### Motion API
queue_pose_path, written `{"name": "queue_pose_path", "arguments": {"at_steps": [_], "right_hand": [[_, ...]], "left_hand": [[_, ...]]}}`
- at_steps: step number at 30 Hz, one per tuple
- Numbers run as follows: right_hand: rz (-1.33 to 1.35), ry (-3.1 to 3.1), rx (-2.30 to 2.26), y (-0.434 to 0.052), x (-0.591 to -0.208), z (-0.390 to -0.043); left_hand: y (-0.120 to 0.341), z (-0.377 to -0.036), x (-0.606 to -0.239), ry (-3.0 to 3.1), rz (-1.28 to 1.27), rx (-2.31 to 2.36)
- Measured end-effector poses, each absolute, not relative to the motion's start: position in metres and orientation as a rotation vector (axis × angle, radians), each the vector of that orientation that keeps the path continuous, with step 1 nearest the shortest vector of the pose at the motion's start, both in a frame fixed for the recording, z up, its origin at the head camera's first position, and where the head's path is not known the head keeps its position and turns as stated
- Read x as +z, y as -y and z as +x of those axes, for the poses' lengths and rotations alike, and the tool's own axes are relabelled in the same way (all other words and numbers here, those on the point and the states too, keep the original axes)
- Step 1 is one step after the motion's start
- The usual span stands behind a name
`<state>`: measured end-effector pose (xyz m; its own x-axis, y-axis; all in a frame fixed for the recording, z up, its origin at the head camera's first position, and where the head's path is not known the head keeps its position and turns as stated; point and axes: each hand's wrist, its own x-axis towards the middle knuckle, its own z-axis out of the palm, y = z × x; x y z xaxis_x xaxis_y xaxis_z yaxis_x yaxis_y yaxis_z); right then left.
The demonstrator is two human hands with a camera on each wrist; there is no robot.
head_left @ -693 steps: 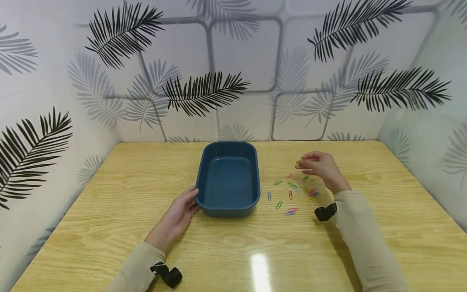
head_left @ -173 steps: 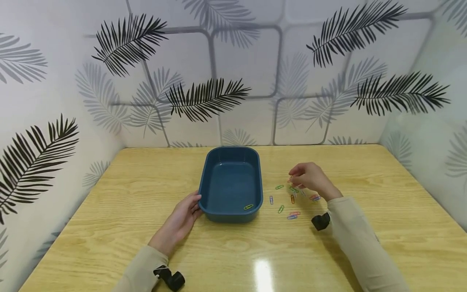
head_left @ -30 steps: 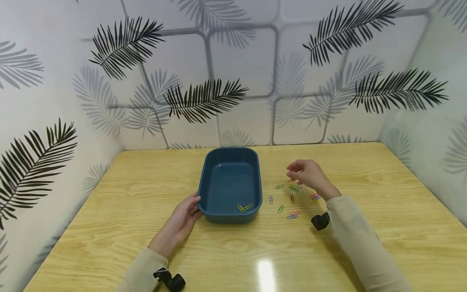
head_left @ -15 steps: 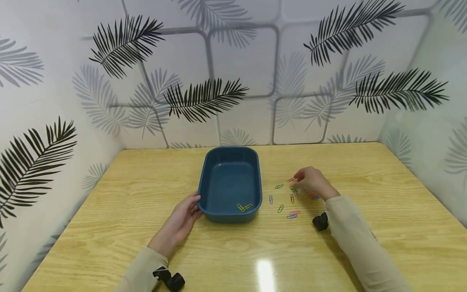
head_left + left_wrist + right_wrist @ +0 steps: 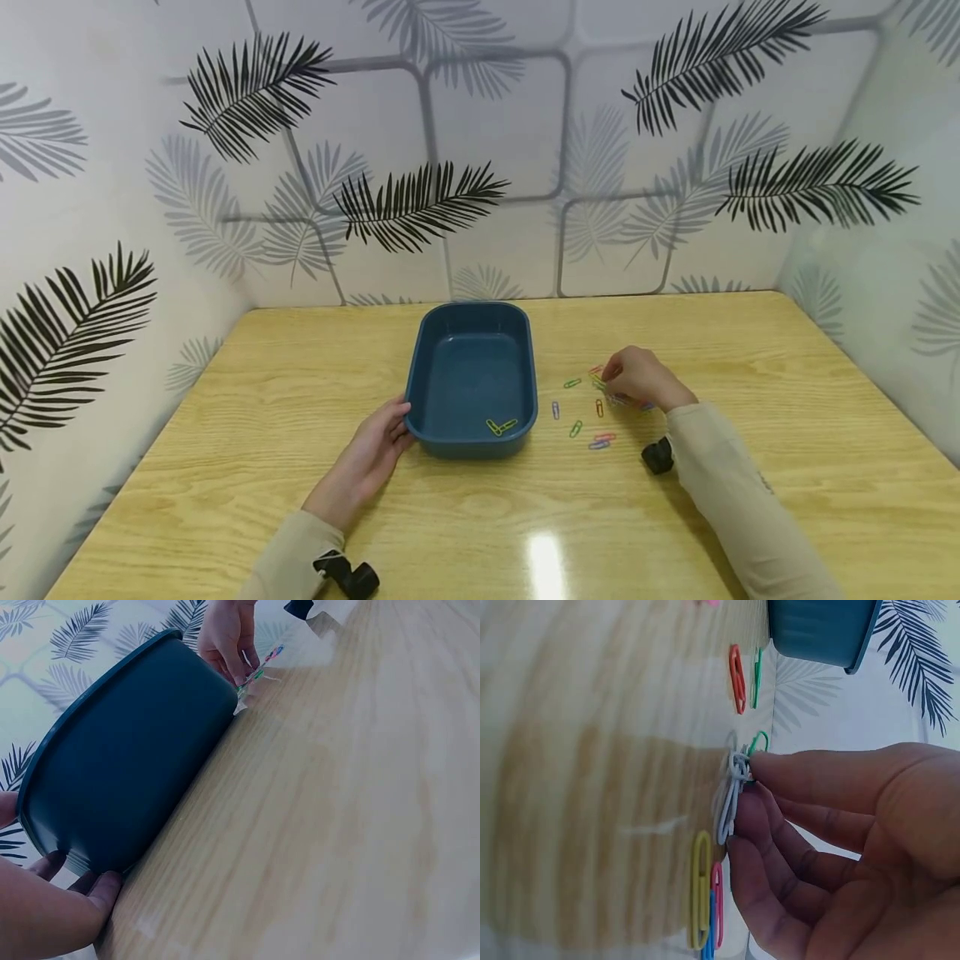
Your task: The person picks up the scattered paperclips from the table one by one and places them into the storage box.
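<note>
Two yellow-green paper clips (image 5: 502,426) lie inside the blue tray (image 5: 450,324).

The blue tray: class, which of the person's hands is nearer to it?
Left. The left hand touches the blue tray at its near left corner; the right hand is apart from it, down among the paper clips on the table.
</note>
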<state>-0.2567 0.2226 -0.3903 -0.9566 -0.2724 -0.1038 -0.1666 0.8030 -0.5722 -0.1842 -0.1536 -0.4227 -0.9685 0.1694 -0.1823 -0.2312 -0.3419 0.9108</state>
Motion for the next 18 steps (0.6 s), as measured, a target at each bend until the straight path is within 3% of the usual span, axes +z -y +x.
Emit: {"name": "queue_pose_path", "arguments": {"at_steps": [18], "right_hand": [[-0.389, -2.789, -0.868, -0.2211, -0.3912, -0.2566]], "left_hand": [[0.1537, -0.1851, -0.4235, -1.632, -0.075, 2.389]]}}
